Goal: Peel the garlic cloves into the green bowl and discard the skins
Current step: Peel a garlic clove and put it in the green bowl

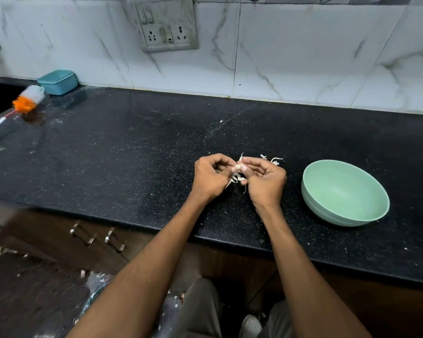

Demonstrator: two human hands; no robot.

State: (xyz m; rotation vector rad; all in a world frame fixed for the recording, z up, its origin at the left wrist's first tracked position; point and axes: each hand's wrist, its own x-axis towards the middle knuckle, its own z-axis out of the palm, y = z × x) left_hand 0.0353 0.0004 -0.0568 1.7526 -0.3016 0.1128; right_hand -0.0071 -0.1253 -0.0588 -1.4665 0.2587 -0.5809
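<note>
We are pinching one garlic clove (238,166) between left hand (211,176) and right hand (264,178), left of the green bowl (344,191); fingers are hiding most of it. Skins (275,161) are lying beyond, on open black counter (132,147).

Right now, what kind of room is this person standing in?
Most likely a home kitchen. There is a black stone counter against a tiled wall, cupboard handles below it, and a scrubbing brush at the left end, while both hands work on a garlic clove near a green bowl.
</note>
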